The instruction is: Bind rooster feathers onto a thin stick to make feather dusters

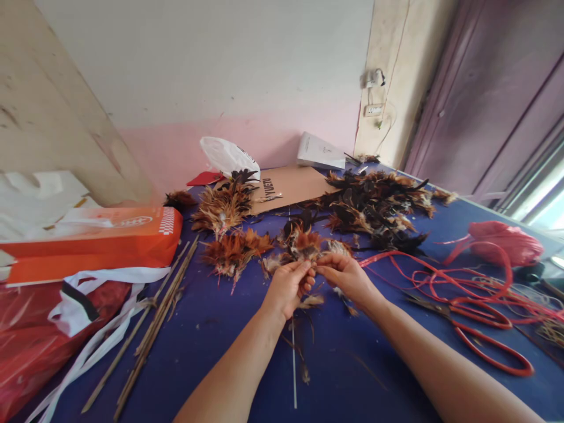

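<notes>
My left hand (288, 286) is closed in a pinch on a small bunch of brown feathers (306, 244), which fans out above the fingertips. Close against it, my right hand (346, 279) has its thumb and fingers pressed together at the base of the same bunch; the exact grip there is partly hidden. Loose feathers (312, 301) lie on the blue table just under the hands. To the left sits a reddish-brown feather bundle (238, 251) with pink ties at its base. Behind it is a taller brown and black feather bundle (224, 205).
A big feather pile (379, 202) lies at back right, beside a cardboard sheet (293, 185). Red-handled scissors (480, 326), pink plastic ribbon (436, 273) and a pink roll (504, 242) are at right. Thin sticks (156, 329) and an orange bag (97, 247) occupy the left.
</notes>
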{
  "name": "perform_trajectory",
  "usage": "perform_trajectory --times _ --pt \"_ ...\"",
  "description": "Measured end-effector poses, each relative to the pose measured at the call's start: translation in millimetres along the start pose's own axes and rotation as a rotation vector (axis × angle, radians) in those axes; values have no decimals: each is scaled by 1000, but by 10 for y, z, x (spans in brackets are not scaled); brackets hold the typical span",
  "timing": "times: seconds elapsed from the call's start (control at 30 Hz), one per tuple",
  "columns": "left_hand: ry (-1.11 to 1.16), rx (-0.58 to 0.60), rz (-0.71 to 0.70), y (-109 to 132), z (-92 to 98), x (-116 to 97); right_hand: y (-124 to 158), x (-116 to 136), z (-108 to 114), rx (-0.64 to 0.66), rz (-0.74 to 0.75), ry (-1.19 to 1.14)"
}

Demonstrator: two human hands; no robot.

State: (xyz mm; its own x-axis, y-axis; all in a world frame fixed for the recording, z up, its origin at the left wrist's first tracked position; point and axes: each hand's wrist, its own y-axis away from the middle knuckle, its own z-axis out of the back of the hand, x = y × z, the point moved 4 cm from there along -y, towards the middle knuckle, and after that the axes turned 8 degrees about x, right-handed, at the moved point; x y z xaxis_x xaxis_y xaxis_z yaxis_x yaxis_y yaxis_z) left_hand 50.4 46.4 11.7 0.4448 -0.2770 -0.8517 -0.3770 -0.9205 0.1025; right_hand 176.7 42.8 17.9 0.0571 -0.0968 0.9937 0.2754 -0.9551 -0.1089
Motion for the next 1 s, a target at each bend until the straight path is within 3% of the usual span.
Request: perform_trajectory --times 0.17,0.33,0.53,0.7,1.0 --pt "-267 -69 -107 -7 16 19 10 -9 2 -133 -3 61" --pt "-365 -86 -154 8 -9 8 38 -46 -40 -147 -29 35" --pt "-116 -91 -87 3 1 21 28 -80 -64 -92 -29 22" --pt "136 -86 18 -11 32 20 29 -69 -66 -76 140 274" --pt "110 -15 -13 -1 18 -15 141 70 -104 -147 335 552"
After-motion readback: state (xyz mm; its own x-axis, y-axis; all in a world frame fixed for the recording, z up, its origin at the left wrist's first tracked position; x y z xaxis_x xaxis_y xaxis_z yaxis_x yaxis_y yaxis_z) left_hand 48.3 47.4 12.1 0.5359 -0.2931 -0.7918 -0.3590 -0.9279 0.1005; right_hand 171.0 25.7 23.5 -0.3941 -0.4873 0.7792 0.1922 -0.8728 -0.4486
